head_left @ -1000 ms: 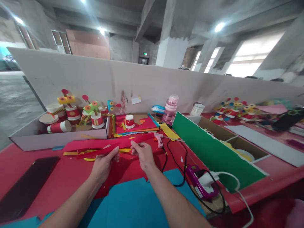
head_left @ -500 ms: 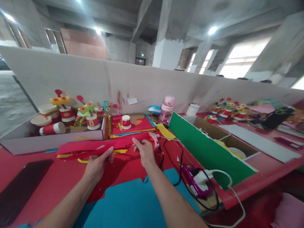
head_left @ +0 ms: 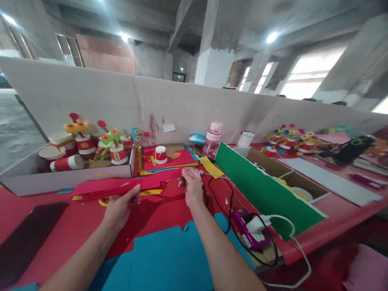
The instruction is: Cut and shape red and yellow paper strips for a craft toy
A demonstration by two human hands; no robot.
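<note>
A long red paper strip point(head_left: 160, 178) stretches between my two hands above the table. My left hand point(head_left: 123, 204) pinches its left part, thumb on top, beside more red paper point(head_left: 100, 186). At the strip's right end my right hand point(head_left: 191, 186) holds it between thumb and fingertips. Just behind the right hand lies a pink glue gun point(head_left: 198, 172), partly hidden by it. Yellow paper pieces point(head_left: 151, 192) and a yellow scissor handle point(head_left: 103, 202) lie under and beside the red paper.
A white box point(head_left: 66, 181) with cup figures stands at the left. Behind the strip are a paper cup point(head_left: 161, 154) and stacked paper. Blue sheets point(head_left: 160, 258) lie in front. A green-sided box point(head_left: 260, 190), a purple power strip point(head_left: 250, 230) and cables are at the right.
My right hand has moved right and slightly up to the strip's right end, now covering part of the glue gun. My left hand has shifted slightly left.
</note>
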